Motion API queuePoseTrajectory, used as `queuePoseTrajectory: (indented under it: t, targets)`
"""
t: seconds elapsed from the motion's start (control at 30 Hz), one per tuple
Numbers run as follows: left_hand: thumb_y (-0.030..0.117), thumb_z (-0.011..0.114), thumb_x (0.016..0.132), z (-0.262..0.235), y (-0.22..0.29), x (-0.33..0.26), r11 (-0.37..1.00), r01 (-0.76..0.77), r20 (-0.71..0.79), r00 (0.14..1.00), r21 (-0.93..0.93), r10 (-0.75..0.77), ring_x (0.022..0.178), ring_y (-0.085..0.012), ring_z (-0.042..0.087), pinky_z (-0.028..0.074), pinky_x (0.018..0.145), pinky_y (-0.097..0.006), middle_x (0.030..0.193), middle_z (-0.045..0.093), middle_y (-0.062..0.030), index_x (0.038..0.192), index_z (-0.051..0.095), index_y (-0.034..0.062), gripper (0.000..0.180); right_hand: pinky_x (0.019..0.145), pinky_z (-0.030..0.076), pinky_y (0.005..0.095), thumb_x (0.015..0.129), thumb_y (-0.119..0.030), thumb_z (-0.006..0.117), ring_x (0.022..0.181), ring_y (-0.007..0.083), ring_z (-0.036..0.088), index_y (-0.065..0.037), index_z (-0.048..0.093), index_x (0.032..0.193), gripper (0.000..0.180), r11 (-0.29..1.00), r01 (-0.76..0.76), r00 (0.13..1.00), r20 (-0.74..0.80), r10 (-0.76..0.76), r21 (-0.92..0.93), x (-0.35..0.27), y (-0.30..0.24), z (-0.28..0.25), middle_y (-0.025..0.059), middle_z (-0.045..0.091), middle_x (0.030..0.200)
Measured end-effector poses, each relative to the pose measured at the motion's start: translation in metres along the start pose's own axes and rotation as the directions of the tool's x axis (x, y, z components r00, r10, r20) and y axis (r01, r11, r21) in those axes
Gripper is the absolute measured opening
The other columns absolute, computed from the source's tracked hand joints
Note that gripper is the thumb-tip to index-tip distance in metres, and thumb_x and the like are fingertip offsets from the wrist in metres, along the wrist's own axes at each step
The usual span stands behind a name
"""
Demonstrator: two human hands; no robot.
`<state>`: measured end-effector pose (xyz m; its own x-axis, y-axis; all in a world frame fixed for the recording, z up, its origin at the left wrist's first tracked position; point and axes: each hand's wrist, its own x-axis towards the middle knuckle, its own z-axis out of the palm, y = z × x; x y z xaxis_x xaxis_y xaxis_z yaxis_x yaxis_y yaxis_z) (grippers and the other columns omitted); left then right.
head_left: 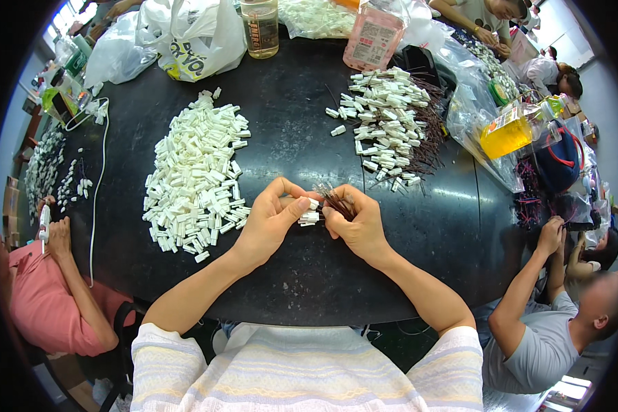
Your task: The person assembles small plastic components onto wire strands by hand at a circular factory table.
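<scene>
Above the near middle of the black table (288, 147), my two hands meet. My left hand (268, 223) is closed, pinching a few small white connector housings (310, 218) at its fingertips. In my right hand (361, 226) a bundle of thin dark wires (339, 200) is gripped, their fine ends fanning out above the fingers. The fingertips of both hands nearly touch; exactly how wires and housings meet there is hidden. Left of my hands lies a large heap of loose white housings (196, 175). Beyond my right hand is a pile of white housings (389, 117) with brown wires (434, 127).
White plastic bags (192, 38), a drink bottle (261, 27) and a pinkish container (374, 38) line the far side. To the right lie a yellow-filled bottle (507, 137) and a dark blue bag (559, 159). A white cable (101, 178) runs at left. People sit on both sides.
</scene>
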<state>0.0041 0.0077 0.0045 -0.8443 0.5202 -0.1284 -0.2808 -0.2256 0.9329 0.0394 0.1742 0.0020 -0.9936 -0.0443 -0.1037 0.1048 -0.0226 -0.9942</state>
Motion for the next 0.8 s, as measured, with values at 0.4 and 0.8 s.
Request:
queuePoseTrajectory:
  t: [0.4, 0.8]
  targets:
    - [0.014, 0.055, 0.087, -0.008, 0.005, 0.004, 0.963, -0.03, 0.072, 0.997, 0.268, 0.012, 0.088, -0.0117, 0.058, 0.045, 0.08, -0.026, 0.101, 0.06, -0.0146, 0.092, 0.047, -0.0032, 0.019, 0.044, 0.035, 0.0201, 0.081, -0.002, 0.056, 0.05, 0.0043, 0.046, 0.003, 0.056, 0.085, 0.006, 0.997, 0.061, 0.998, 0.003, -0.061, -0.05, 0.001, 0.002, 0.0, -0.0003, 0.052, 0.058]
    - [-0.003, 0.061, 0.067, -0.077, 0.036, 0.045, -0.315, -0.119, 0.292, 0.755, 0.942, 0.587, 0.098, -0.0263, 0.051, 0.041, 0.071, -0.036, 0.103, 0.058, -0.0092, 0.081, 0.06, 0.0022, 0.015, 0.047, 0.032, 0.0203, 0.084, -0.008, 0.052, 0.049, 0.0045, 0.044, -0.002, 0.049, 0.084, 0.006, 1.0, 0.002, 0.999, 0.047, -0.002, 0.008, 0.0, -0.008, -0.003, 0.0006, 0.051, 0.054]
